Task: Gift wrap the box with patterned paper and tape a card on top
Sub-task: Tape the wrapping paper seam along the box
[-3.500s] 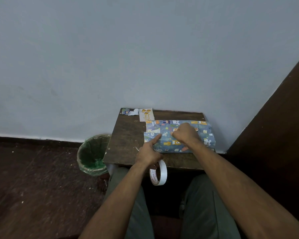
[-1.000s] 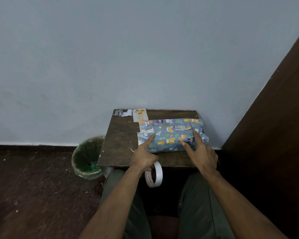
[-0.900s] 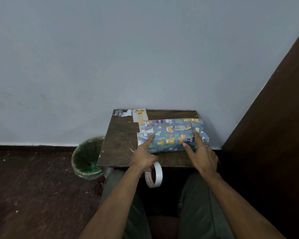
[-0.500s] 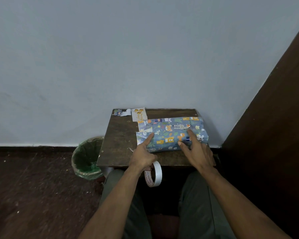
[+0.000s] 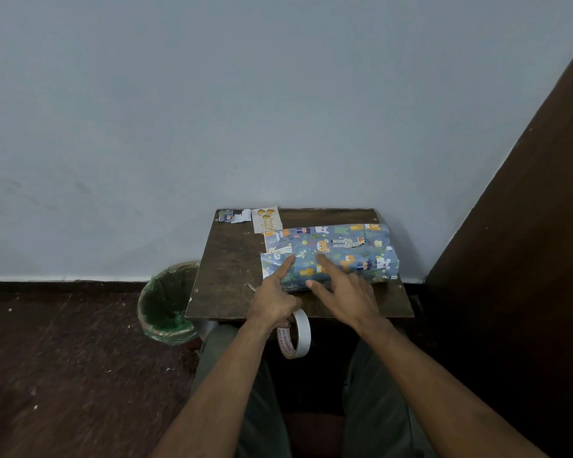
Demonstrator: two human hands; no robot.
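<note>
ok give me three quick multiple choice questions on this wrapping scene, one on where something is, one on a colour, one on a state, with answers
1. Where is the card?
A. on top of the box
B. at the table's far edge, beside the box
C. in the bin

2. What colour is the lining of the bin?
A. green
B. red
C. yellow

3. What is the left hand doing?
A. resting flat on the table
B. lifting the card
C. holding the tape roll while its forefinger presses the box

Answers: 1 B, the card lies on the table near the wall, touching the far left corner of the box. 2 A, the bin's inside shows green. 3 C, the tape roll hangs from its curled fingers while the forefinger rests on the paper.
</note>
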